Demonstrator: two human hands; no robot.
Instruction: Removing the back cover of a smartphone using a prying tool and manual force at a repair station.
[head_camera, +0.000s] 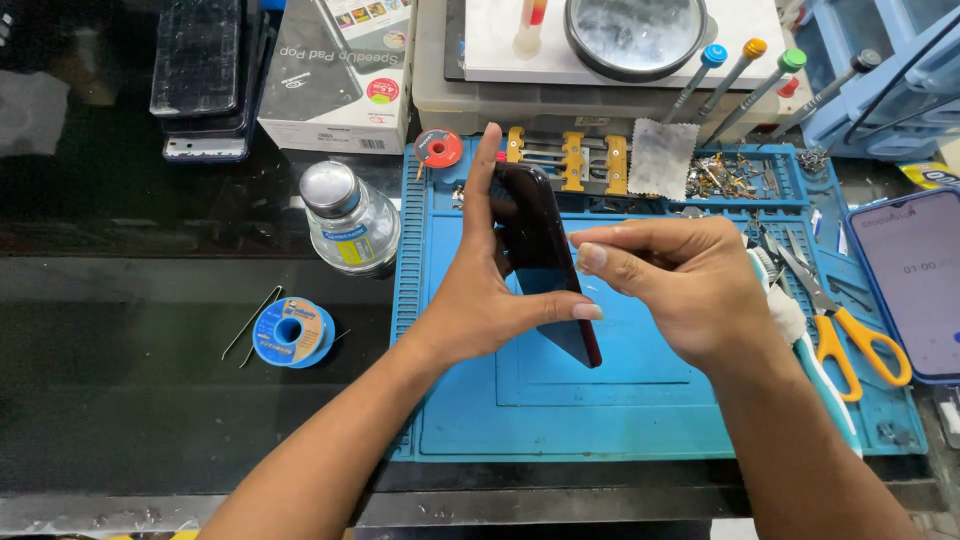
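Note:
My left hand (478, 290) grips a dark smartphone (540, 250) and holds it on edge above the blue work mat (600, 400), index finger along its top and thumb under its lower side. My right hand (680, 285) is at the phone's right edge. Its fingers are curled and the thumb and fingertips pinch at that edge. Whether a small tool sits in that pinch cannot be made out.
Orange-handled scissors (850, 340) and a white toothbrush (790, 315) lie on the mat's right side. A lit phone (915, 280) lies far right. A glass bottle (345, 220) and a blue solder spool (290, 333) stand left of the mat. Screwdrivers (740, 65), a box (340, 70) and a tray line the back.

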